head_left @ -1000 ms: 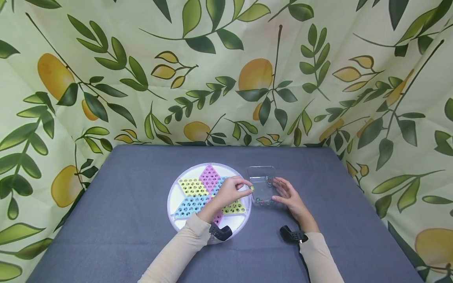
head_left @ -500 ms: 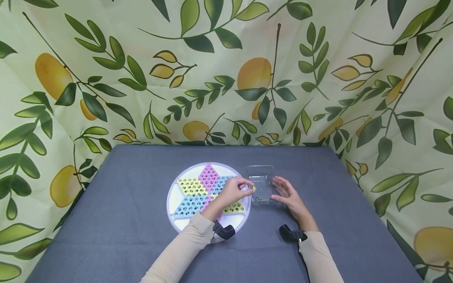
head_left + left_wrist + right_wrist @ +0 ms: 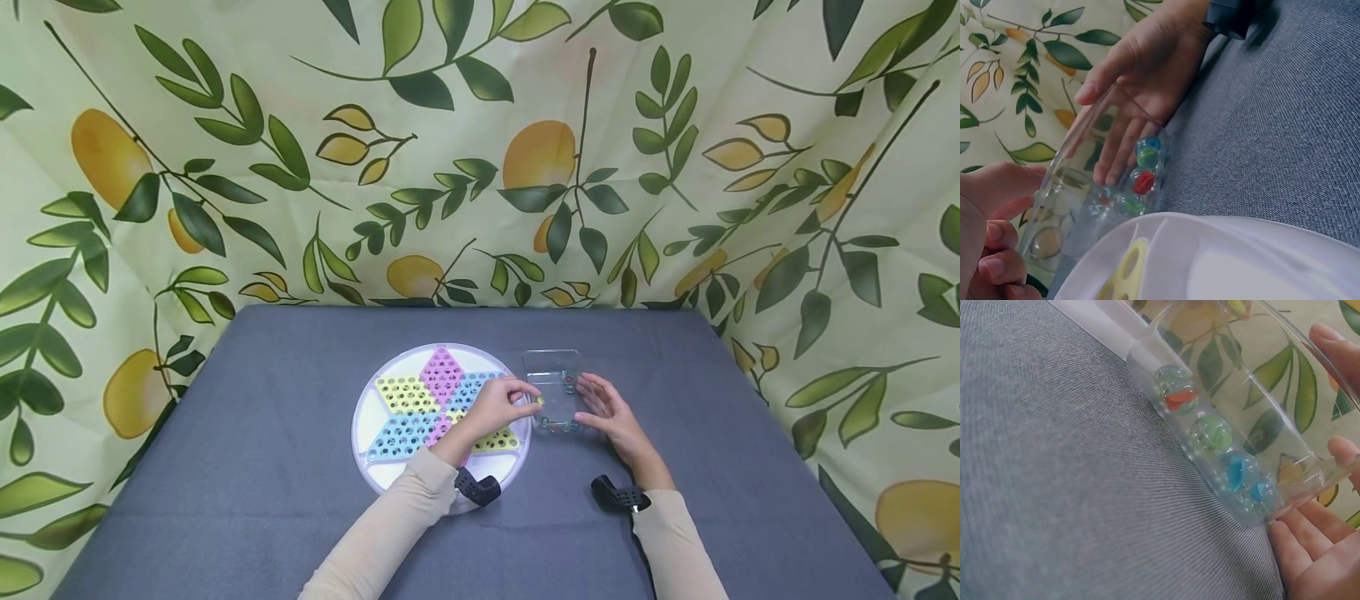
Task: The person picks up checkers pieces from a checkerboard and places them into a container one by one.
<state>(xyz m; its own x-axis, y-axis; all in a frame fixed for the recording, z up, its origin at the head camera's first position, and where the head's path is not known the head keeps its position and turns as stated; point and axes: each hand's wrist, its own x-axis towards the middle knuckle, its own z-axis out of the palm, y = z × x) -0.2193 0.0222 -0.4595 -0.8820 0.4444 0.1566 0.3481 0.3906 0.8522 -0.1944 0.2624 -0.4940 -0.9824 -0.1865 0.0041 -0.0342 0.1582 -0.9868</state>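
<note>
In the head view my left hand (image 3: pixel 500 404) reaches over the round game board (image 3: pixel 375 471) to the left side of a clear box (image 3: pixel 553 356). Thumb and forefinger pinch a small yellow-green marble (image 3: pixel 539 401). That marble also shows at the top of the right wrist view, partly cut off. My right hand (image 3: pixel 611 417) is at the box's right side, its fingers extended and loosely spread along the wall. Inside the box lie several glass marbles: a green one (image 3: pixel 1211 435), one with a red swirl (image 3: pixel 1180 399), and blue-swirled ones (image 3: pixel 1239 471) near the right-hand corner.
Pink, yellow and blue triangles of holes form a star on the board, partly hidden under the left forearm (image 3: pixel 390 517). A grey cloth (image 3: pixel 262 400) covers the table. Behind it hangs a leaf-and-fruit patterned curtain (image 3: pixel 465 108).
My left hand has shifted slightly right with the marble, from the board's edge to over the box's left side. The right hand keeps its place by the box.
</note>
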